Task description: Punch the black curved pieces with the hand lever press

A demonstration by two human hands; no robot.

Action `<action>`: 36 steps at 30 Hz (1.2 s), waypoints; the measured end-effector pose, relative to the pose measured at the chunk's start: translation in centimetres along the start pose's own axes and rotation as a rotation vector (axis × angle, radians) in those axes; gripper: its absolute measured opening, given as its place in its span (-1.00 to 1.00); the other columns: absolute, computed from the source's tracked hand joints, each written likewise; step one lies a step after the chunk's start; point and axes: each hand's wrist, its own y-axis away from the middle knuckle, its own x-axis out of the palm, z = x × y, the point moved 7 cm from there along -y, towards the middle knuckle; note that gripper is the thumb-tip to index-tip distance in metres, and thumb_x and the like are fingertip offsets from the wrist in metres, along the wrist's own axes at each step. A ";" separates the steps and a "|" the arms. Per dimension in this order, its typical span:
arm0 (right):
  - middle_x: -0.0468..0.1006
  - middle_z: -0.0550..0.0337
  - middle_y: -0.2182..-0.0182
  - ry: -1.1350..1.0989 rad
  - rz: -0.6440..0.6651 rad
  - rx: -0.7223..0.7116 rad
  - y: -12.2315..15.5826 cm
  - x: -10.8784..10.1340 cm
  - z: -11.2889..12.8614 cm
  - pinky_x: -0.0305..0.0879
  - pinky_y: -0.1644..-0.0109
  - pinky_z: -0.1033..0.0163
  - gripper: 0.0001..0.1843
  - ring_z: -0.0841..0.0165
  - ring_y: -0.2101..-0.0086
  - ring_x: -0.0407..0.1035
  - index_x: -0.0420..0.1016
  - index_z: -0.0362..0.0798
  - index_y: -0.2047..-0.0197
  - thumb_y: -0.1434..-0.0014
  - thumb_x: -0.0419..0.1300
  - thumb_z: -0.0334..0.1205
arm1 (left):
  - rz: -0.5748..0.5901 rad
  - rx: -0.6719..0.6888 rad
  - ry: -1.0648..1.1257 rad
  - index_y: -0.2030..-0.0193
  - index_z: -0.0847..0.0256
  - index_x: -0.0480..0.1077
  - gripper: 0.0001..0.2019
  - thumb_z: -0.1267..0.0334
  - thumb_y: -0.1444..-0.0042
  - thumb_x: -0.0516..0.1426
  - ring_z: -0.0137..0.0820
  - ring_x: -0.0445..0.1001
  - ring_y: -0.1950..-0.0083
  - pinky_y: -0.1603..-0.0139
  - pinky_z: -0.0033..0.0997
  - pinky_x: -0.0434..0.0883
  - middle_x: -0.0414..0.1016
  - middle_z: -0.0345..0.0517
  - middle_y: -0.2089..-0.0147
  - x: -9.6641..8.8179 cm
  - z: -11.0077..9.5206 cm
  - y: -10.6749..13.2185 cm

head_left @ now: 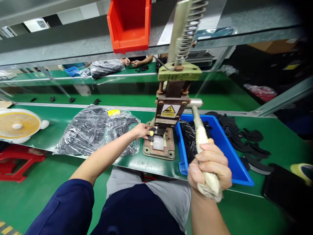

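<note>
My right hand [211,164] is wrapped round the taped lever handle [201,138] of a hand press [170,109]. At the press base [158,151], my left hand [142,131] pinches a small black curved piece [151,135], holding it beside the ram over a pale plate [158,143]. A bit of yellow shows at the fingertips. The piece is partly hidden by the fingers. Right of the press stands a blue bin [220,153] with thin black parts [189,133] in it. A clear plastic bag [97,130] full of black curved pieces lies to the left.
Loose black curved pieces [254,150] lie right of the bin, near a roll of tape [303,173]. A fan [18,125] lies at far left, above a red stool [21,161]. An orange bin [130,26] hangs over the shelf edge. Another person's hands [132,62] work across the bench.
</note>
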 end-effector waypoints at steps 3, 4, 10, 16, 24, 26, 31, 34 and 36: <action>0.48 0.37 0.48 0.021 0.026 -0.022 0.1 -0.1 -0.5 0.46 -0.10 -0.14 -0.75 0.29 0.27 0.51 0.30 0.05 0.52 0.15 0.34 -0.33 | -0.067 0.013 -0.001 0.43 0.32 0.41 -0.83 0.58 0.08 0.30 -0.49 0.44 0.57 0.47 -0.48 0.49 0.44 -0.25 0.55 -2.1 0.2 0.0; 0.48 0.37 0.49 0.019 0.011 -0.021 0.1 -0.2 -0.7 0.46 -0.09 -0.14 -0.73 0.28 0.29 0.51 0.28 0.05 0.54 0.16 0.35 -0.32 | -0.100 0.027 -0.008 0.37 0.32 0.43 -0.84 0.57 0.06 0.29 -0.46 0.47 0.55 0.45 -0.46 0.49 0.46 -0.23 0.53 -3.3 0.3 0.0; 0.42 0.33 0.54 -0.057 -0.158 -0.038 0.3 0.0 -0.8 0.46 -0.04 -0.12 -0.58 0.30 0.33 0.49 0.13 0.01 0.64 0.16 0.39 -0.26 | -0.231 0.227 -0.531 0.26 0.26 0.52 -0.79 0.53 0.08 0.27 -0.36 0.55 0.34 0.23 -0.45 0.47 0.56 -0.15 0.37 -11.6 1.0 2.6; 0.33 0.34 0.58 -0.083 -0.246 -0.112 0.1 0.6 -0.4 0.46 0.04 -0.09 -0.53 0.32 0.42 0.44 0.05 0.03 0.64 0.16 0.37 -0.26 | -0.120 0.320 -1.205 0.20 0.23 0.58 -0.76 0.51 0.04 0.23 -0.20 0.54 0.10 0.09 -0.38 0.40 0.55 0.05 0.12 -12.8 3.0 5.4; 0.40 0.33 0.54 -0.062 -0.174 -0.085 0.0 0.4 -0.2 0.45 -0.02 -0.09 -0.61 0.30 0.36 0.48 0.16 0.02 0.60 0.16 0.38 -0.29 | -0.054 0.355 -1.281 0.35 0.23 0.59 -0.79 0.56 0.01 0.16 -0.25 0.47 0.14 0.13 -0.39 0.36 0.47 0.02 0.19 -12.2 2.6 4.7; 0.43 0.32 0.51 -0.046 -0.137 -0.043 0.0 0.5 -0.1 0.44 -0.07 -0.14 -0.65 0.27 0.32 0.49 0.22 0.02 0.56 0.15 0.39 -0.29 | -0.085 0.424 -1.282 0.36 0.23 0.58 -0.83 0.50 -0.04 0.16 -0.22 0.45 0.04 0.06 -0.38 0.37 0.47 0.05 0.10 -11.9 2.2 4.9; 0.46 0.33 0.46 -0.035 -0.111 0.021 0.1 0.3 -0.2 0.42 -0.14 -0.14 -0.70 0.28 0.25 0.50 0.27 0.02 0.52 0.09 0.38 -0.30 | -0.138 0.545 -1.051 0.30 0.23 0.56 -0.80 0.50 -0.08 0.11 -0.24 0.48 0.02 -0.05 -0.35 0.38 0.54 0.03 0.08 -11.3 1.1 5.2; 0.47 0.34 0.45 -0.029 -0.082 0.010 0.1 0.3 -0.1 0.45 -0.14 -0.14 -0.70 0.29 0.24 0.50 0.27 0.02 0.51 0.10 0.38 -0.32 | -0.243 0.491 -0.739 0.26 0.22 0.54 -0.83 0.45 -0.12 0.12 -0.30 0.52 0.16 0.04 -0.38 0.40 0.59 -0.05 0.22 -12.1 0.7 4.5; 0.46 0.32 0.45 -0.021 -0.085 0.014 0.1 0.2 -0.1 0.45 -0.14 -0.18 -0.71 0.26 0.25 0.50 0.28 0.03 0.51 0.10 0.38 -0.33 | -0.219 0.422 -0.457 0.29 0.24 0.52 -0.93 0.35 -0.12 0.20 -0.33 0.54 0.21 0.13 -0.41 0.42 0.62 -0.06 0.24 -12.2 1.0 3.7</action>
